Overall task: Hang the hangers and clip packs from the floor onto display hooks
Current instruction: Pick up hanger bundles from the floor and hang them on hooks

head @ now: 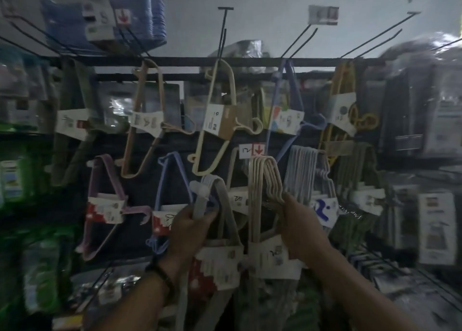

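1. Green packaged goods (15, 178), badly blurred, fill the shelves at the far left of a dim shop display.
2. A purple hanger pack (105, 180) with a red-and-white paper band hangs on the lower row. Just to its right, a blue hanger pack (172, 173) hangs the same way.
3. Above them a black rail (175, 61) runs across the display, with long wire hooks pointing out toward the viewer. A tan hanger pack (147, 122) and a beige hanger pack (226, 123) dangle from it, both tilted.
4. The left grip (192, 227) is raised in front of the lower row, fingers curled round the upper part of a grey hanger pack (221, 198). The pack's red-and-white band hangs below the hand, and a dark wristband (162, 273) circles the wrist.
5. The right grip (297, 220) pinches the hook ends of a cream hanger pack (272, 258), held just beside the grey one. The cream pack's top loops reach up just under a white price tag (251, 150) with a red arrow. The blur hides whether they sit on a hook.
6. A pale grey hanger pack (307, 170) hangs just right of the cream pack. Higher up, yellow hangers (342, 86) hang from the rail.
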`<action>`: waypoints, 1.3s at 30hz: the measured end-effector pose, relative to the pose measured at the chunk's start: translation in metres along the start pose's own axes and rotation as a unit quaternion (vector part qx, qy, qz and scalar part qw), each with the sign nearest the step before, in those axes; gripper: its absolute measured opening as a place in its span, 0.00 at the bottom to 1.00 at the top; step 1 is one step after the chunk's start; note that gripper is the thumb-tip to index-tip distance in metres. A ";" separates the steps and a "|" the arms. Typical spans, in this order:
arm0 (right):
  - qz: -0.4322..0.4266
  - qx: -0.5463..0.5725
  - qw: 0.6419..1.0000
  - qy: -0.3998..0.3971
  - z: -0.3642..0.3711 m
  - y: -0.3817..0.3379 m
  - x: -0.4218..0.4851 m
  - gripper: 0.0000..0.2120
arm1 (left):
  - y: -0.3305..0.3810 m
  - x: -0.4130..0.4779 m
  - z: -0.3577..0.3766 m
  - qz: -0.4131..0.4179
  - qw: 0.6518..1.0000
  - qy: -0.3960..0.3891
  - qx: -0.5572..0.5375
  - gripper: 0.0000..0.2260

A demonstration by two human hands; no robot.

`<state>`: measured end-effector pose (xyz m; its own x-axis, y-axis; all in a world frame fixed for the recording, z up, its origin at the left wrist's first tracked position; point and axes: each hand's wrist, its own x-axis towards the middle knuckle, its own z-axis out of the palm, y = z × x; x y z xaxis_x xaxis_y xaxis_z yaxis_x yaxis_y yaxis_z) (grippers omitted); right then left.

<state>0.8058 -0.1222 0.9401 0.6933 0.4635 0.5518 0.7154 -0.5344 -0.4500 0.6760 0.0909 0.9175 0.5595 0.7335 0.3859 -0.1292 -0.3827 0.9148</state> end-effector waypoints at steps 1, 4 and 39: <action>-0.002 -0.033 0.999 -0.001 -0.001 0.003 0.006 0.05 | -0.002 0.011 -0.005 0.030 0.999 0.000 0.028 0.04; -0.001 -0.116 0.993 -0.030 0.006 -0.001 0.020 0.13 | -0.004 0.039 -0.022 0.150 0.980 -0.035 0.129 0.07; 0.002 -0.151 0.984 0.094 0.086 0.020 0.112 0.19 | 0.001 0.124 0.029 0.458 0.857 -0.141 0.187 0.19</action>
<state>0.9055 -0.0200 0.9325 0.6470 0.3376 0.6837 0.6353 -0.7346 -0.2385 0.7688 0.1651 0.9629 0.5462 -0.1166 0.8295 -0.3791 -0.9175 0.1206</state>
